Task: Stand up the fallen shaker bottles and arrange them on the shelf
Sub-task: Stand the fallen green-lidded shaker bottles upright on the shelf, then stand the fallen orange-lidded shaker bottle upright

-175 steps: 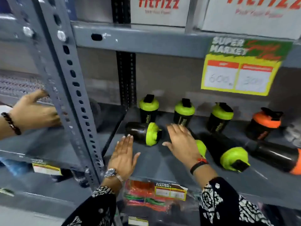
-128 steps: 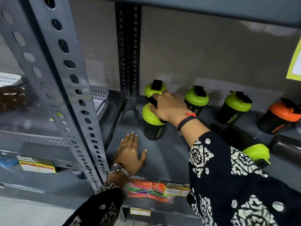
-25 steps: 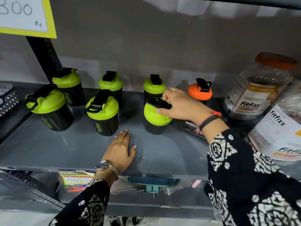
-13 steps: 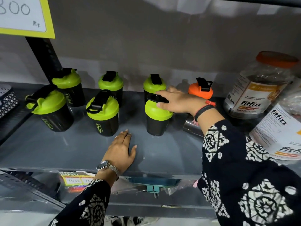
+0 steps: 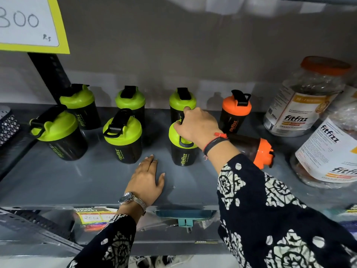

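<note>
Several black shaker bottles stand upright in two rows on the grey shelf (image 5: 58, 182). My right hand (image 5: 197, 126) rests on the green lid of the front-right green bottle (image 5: 183, 153), fingers curled over its top. Behind it stand a green bottle (image 5: 181, 102) and an orange-lidded bottle (image 5: 234, 115). One orange-lidded bottle (image 5: 257, 149) lies on its side to the right, partly hidden by my forearm. Two green bottles (image 5: 123, 140) (image 5: 59, 138) stand in front at the left. My left hand (image 5: 146, 178) lies flat on the shelf near its front edge, holding nothing.
Large Fitfizz jars (image 5: 301, 105) (image 5: 328, 151) crowd the shelf's right end. A yellow price card (image 5: 29, 24) hangs at upper left. A white mesh basket (image 5: 7, 124) sits at the far left. Packaged goods show on the shelf below (image 5: 92, 219).
The green bottle under my right hand has gone from tilted to upright in the front row. My right hand stays on its lid. The left hand has not moved.
</note>
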Demonstrator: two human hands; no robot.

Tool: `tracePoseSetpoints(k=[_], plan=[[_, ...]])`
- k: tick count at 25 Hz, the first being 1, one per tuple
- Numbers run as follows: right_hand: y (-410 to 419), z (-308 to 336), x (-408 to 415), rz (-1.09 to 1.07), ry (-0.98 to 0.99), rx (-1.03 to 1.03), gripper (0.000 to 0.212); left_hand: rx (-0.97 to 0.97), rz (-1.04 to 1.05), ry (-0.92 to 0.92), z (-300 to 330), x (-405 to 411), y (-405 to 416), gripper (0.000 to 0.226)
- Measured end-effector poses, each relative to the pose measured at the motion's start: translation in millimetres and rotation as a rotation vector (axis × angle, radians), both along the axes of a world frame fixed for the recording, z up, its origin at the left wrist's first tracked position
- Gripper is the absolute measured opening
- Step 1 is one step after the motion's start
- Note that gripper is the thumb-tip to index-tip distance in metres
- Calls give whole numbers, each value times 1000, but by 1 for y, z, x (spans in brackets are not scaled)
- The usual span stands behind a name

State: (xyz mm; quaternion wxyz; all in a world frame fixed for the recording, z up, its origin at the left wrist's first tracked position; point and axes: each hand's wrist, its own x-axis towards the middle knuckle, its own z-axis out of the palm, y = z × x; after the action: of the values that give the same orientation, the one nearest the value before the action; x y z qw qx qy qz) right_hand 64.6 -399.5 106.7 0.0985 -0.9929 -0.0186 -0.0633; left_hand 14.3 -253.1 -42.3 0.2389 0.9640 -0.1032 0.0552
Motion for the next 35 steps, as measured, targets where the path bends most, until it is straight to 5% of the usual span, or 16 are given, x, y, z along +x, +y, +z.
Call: tracePoseSetpoints(k=[6, 11, 15, 21, 30, 35], plan=[[-14, 0, -24, -99, -162, 93, 59, 48, -27, 30, 5, -6, -2, 53], [-116, -20, -88, -174, -402, 212, 32, 114, -125, -14, 12, -50, -27, 52], [-190, -51, -120, -138, -318, 171, 42, 213, -281, -84, 17, -71, -90, 47], [-223, -89, -111, 28, -120, 177, 69, 62, -165, -110, 15, -16, -157, 55], [-230, -79, -88, 120, -192, 218, 37, 78, -106, 11, -2, -5, -161, 57], [-221, -13, -46, 216, -204, -94, 39, 42, -102, 14, -1, -7, -161, 58]])
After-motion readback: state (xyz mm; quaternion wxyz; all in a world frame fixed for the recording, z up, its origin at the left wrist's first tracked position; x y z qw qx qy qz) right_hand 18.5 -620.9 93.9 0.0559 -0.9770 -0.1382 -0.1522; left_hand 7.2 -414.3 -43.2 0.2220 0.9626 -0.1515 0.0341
